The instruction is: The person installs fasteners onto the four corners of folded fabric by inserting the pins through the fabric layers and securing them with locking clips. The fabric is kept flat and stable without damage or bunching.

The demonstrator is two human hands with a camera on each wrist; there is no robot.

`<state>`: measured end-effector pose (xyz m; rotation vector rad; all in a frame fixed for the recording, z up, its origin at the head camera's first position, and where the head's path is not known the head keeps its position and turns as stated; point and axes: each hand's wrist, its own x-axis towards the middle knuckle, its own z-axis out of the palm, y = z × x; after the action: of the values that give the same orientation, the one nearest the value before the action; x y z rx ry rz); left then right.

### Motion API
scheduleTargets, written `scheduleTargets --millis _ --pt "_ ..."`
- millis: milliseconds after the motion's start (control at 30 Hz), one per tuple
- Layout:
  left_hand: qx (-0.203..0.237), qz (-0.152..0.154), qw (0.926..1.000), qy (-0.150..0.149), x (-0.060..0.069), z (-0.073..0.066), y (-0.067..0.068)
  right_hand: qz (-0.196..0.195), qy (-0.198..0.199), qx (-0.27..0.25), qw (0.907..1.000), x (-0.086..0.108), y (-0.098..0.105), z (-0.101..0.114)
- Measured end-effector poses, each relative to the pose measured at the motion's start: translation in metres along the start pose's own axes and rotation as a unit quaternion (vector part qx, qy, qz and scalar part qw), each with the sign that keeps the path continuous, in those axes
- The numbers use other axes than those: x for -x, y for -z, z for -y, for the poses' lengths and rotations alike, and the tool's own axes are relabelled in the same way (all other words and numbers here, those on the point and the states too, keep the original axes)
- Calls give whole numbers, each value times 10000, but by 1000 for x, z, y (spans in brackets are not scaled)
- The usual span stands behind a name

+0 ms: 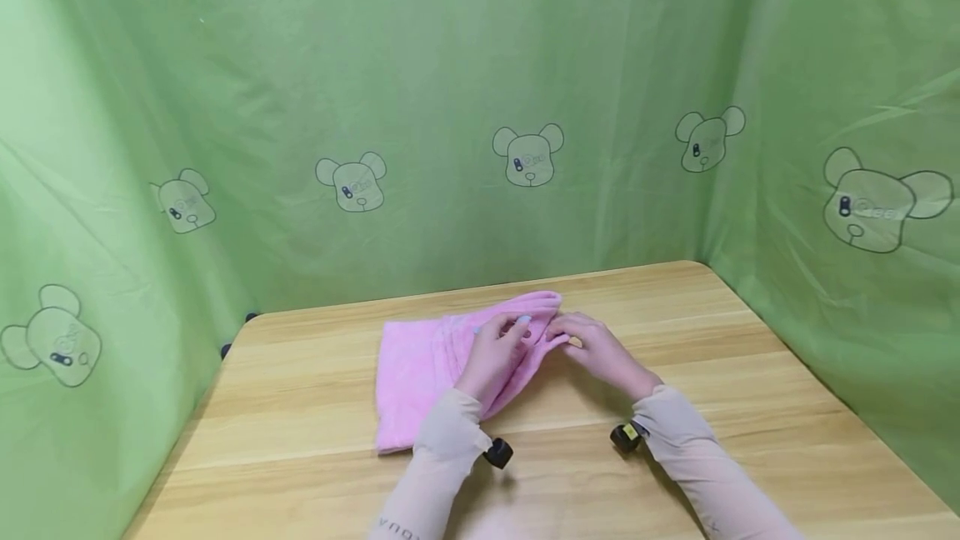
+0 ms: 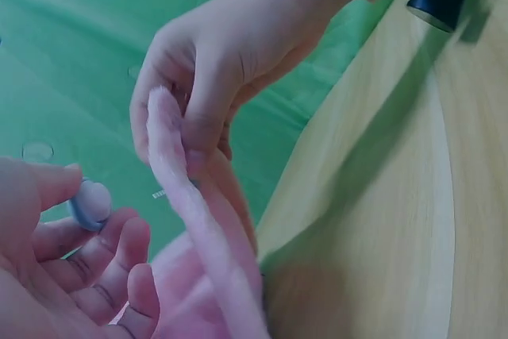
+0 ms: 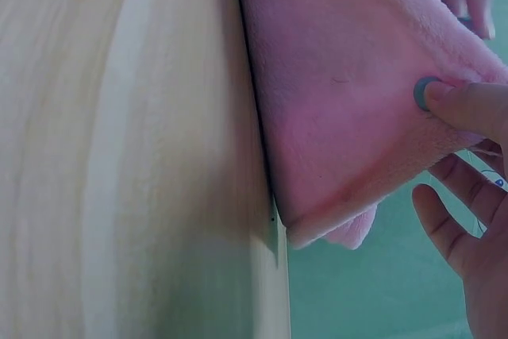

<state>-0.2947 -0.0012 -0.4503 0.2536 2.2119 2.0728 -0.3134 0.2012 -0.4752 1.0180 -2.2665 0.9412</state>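
A pink plush cloth (image 1: pixel 408 382) lies on the table, its right part lifted and gathered. My right hand (image 1: pixel 598 350) pinches the raised edge, which shows as a thick fold (image 2: pixel 198 220) in the left wrist view. In the right wrist view, that thumb presses near a small teal disc (image 3: pixel 423 94) on the cloth. My left hand (image 1: pixel 491 357) is over the cloth's middle. Between its thumb and fingers it pinches a small round disc (image 2: pixel 94 199), pale with a blue-grey rim. Whether the two discs are parts of one thing, I cannot tell.
The wooden table (image 1: pixel 300 407) reaches beyond the cloth on all sides. Green curtains (image 1: pixel 450 65) with bear-head prints hang behind it and on both sides. A black wrist camera (image 1: pixel 498 452) sits at the left wrist, another camera (image 1: pixel 626 437) at the right.
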Motion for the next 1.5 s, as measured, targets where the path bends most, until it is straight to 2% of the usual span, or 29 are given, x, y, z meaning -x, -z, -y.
scheduleTargets --millis 67,167,300,467,600,833,1133,1500 --pt "522 -1 9985 173 -4 4 -1 43 -40 -24 10000 0 0 1" --pt "1241 51 9916 347 -10 10 -2 93 -104 -107 9998 -1 1 4" --pt "1746 84 9834 495 -15 16 -5 137 -122 -212 9996 -2 1 6" --pt "1803 111 9817 608 -17 20 -7 269 -230 -352 9988 -3 1 7" --pt "1760 245 9821 628 -17 20 -8 387 -365 -405 9978 -3 1 9" --pt "1452 349 9877 456 -17 24 -9 443 -398 -414 9974 -1 1 7" --pt "1287 460 9899 381 -18 24 -9 486 -396 -454 9970 -1 1 5" --pt "1292 417 9900 392 -18 25 -10 663 -706 -555 9937 -1 2 7"
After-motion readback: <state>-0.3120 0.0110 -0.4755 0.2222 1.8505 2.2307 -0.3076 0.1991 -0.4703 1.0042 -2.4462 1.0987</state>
